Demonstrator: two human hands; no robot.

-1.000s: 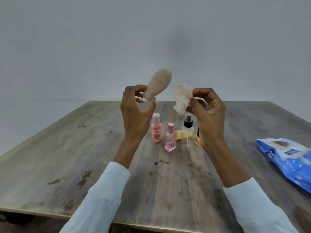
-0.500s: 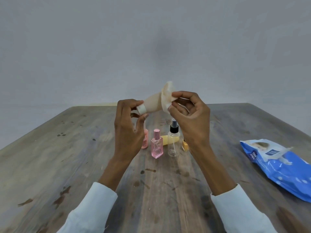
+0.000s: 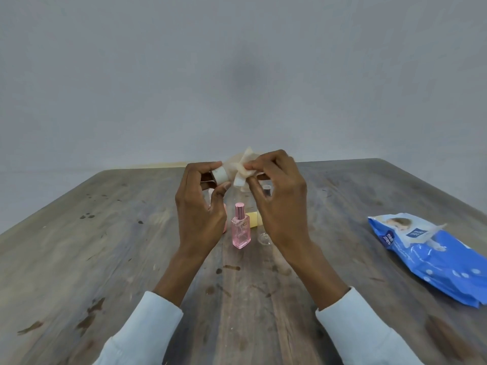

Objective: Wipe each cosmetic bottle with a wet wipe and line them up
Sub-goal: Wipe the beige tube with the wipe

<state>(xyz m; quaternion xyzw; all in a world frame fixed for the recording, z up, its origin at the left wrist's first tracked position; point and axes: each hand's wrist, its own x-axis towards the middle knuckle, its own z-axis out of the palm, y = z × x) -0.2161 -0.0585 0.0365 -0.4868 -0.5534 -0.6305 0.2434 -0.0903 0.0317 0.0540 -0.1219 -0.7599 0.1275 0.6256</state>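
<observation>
left hand [image 3: 201, 209] pinches the beige tube's [image 3: 228, 167] white cap [image 3: 220, 175] at nine o'clock; right hand [image 3: 279, 204] grips the soft wet wipe [image 3: 243, 171] around its light, probably squashy body (keep hold at the stiffer cap).

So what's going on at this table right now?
A person is cleaning cosmetic bottles. The left hand holds a beige tube by its white cap end, raised above the wooden table, while the right hand presses a wet wipe around it. A pink bottle and a few others stand below, partly hidden. A blue wipes pack lies to the right.
</observation>
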